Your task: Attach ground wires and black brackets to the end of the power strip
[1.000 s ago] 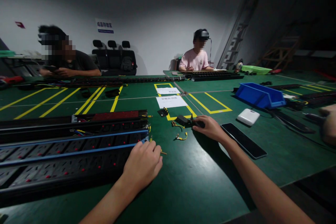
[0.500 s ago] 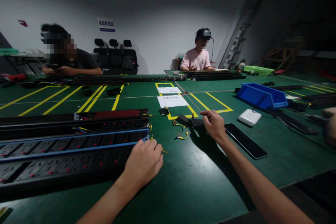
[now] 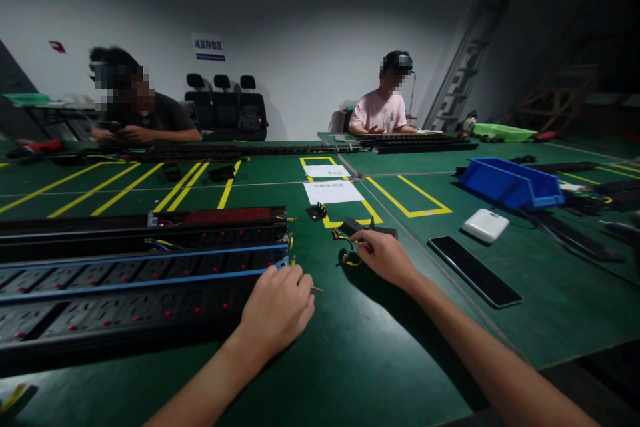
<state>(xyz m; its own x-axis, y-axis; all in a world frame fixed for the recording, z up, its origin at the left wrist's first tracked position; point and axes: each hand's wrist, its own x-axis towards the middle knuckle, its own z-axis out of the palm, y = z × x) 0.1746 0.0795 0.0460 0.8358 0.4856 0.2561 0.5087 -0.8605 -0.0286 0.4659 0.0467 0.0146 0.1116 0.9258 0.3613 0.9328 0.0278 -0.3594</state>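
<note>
My left hand is curled closed over the right end of the nearest black socket strip. A thin brass-coloured piece pokes out past its fingers; the rest of what it grips is hidden. My right hand is above the table with bent fingers, a gap showing between thumb and index finger. Close to its fingertips lie short yellow wires with small end fittings. Behind it sits a black bracket-like part, partly covered by the hand. A small black plate lies farther left.
More socket strips lie at left. On the right are a black phone, a white box and a blue bin. White paper labels lie mid-table. Two people sit across the green table.
My right hand has moved left, from the black bracket-like part toward the yellow wires. My left hand stays at the strip's end. The view has shifted slightly.
</note>
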